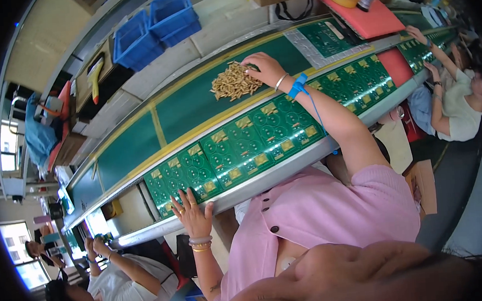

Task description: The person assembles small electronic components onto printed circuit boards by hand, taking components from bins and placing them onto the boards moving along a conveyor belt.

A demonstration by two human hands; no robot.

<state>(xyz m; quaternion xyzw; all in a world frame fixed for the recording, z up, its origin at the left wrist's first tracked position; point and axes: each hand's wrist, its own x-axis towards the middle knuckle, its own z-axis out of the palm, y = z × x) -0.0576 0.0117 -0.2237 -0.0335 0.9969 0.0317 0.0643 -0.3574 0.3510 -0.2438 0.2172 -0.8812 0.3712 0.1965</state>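
Observation:
A row of green circuit boards (pixel 237 149) lies along the near rail of the bench, in front of me. My left hand (pixel 194 217) rests at the left end of the row, its fingers spread over the near edge of a board. Beyond the boards, a pile of small tan cylindrical parts (pixel 233 83) sits on the green belt. My right hand (pixel 266 70) reaches across the boards to the right side of this pile. Its fingers are bent together among the parts; what they pinch, if anything, is hidden. A blue wrist strap (pixel 298 86) with a cord circles my right wrist.
Blue bins (pixel 174 18) stand behind the belt. To the right lie a silvery sheet with a green board (pixel 327 37) and a red pad (pixel 366 17). One person (pixel 125 284) works at the left, another (pixel 459 101) at the right. A metal rail (pixel 254 189) borders the boards.

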